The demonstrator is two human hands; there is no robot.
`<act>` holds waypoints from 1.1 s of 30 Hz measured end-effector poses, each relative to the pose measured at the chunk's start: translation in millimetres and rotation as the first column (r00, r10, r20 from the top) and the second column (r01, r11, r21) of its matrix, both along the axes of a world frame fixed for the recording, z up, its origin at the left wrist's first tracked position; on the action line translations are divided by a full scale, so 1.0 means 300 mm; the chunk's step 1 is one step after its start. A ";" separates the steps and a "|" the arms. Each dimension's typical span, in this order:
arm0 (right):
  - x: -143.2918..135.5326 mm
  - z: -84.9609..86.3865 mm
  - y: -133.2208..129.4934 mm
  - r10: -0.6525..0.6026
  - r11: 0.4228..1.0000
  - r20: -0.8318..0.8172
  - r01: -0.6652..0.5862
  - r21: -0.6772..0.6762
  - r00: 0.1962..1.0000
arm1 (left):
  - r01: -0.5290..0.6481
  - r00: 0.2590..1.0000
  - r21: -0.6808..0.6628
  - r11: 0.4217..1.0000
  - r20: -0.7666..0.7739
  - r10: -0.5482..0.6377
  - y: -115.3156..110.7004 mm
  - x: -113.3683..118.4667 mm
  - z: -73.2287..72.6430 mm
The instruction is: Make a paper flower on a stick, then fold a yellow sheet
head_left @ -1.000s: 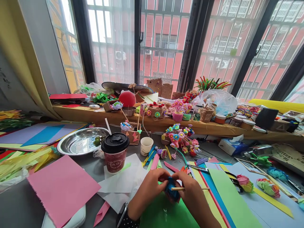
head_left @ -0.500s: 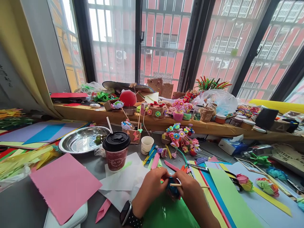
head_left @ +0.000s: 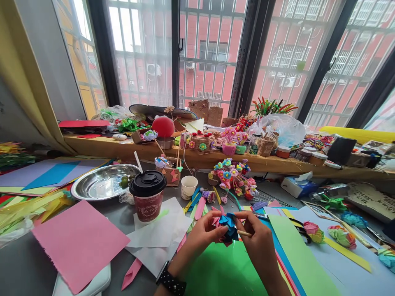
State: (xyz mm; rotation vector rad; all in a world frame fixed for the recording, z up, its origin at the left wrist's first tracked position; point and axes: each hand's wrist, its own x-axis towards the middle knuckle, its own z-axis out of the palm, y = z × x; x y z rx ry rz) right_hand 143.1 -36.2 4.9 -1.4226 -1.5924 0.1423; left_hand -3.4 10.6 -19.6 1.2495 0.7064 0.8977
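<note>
My left hand (head_left: 201, 231), a dotted watch strap at its wrist, is closed around a blue and pink folded-paper flower (head_left: 228, 226). Fingers of my right hand (head_left: 256, 232) pinch the flower's blue petals from the other side. A thin pale stick (head_left: 243, 233) is also tucked in my right hand, its end pointing at the flower. Both hands hover over a shiny green sheet (head_left: 222, 269). Just beyond them lie folded paper strips (head_left: 200, 207) in pink, blue and yellow.
Left of my hands stand a lidded drink cup (head_left: 148, 201) with a straw, a paper cup (head_left: 189, 187) and a steel tray (head_left: 77, 185). Pink paper (head_left: 82, 244) lies at front left. Finished paper flowers (head_left: 342, 237) sit right; a crafts-laden windowsill (head_left: 197, 158) runs behind.
My hands have raised and turned the flower, so more of its blue and pink petals show. The stick has shifted in my right hand, and the view has swung slightly right.
</note>
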 end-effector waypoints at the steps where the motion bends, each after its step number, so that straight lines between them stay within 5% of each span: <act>1: 0.004 0.005 0.001 0.030 1.000 -0.001 -0.030 -0.009 1.000 | 0.002 1.000 -0.003 1.000 -0.009 -0.002 -0.004 0.001 0.004; 7: 0.029 0.022 0.008 0.209 0.978 0.049 -0.208 -0.023 0.977 | 0.066 0.997 0.012 0.998 -0.050 -0.065 -0.026 -0.012 0.044; 13: 0.053 0.008 0.015 0.254 0.966 0.064 -0.250 -0.058 0.965 | 0.034 0.997 0.076 0.997 -0.077 -0.028 -0.017 -0.007 0.025; 25: 0.052 0.011 0.012 0.219 0.975 0.090 -0.215 -0.054 0.972 | -0.053 0.983 0.220 0.974 -0.162 0.090 -0.020 -0.011 0.031; 30: 0.041 -0.014 0.018 0.145 0.983 0.186 -0.163 0.090 0.972 | -0.021 0.997 0.156 0.988 -0.070 0.032 -0.040 -0.001 0.039; 33: 0.016 -0.030 0.017 0.026 0.968 0.266 -0.091 0.235 0.964 | -0.047 0.996 0.237 0.971 -0.057 0.062 -0.051 0.006 0.034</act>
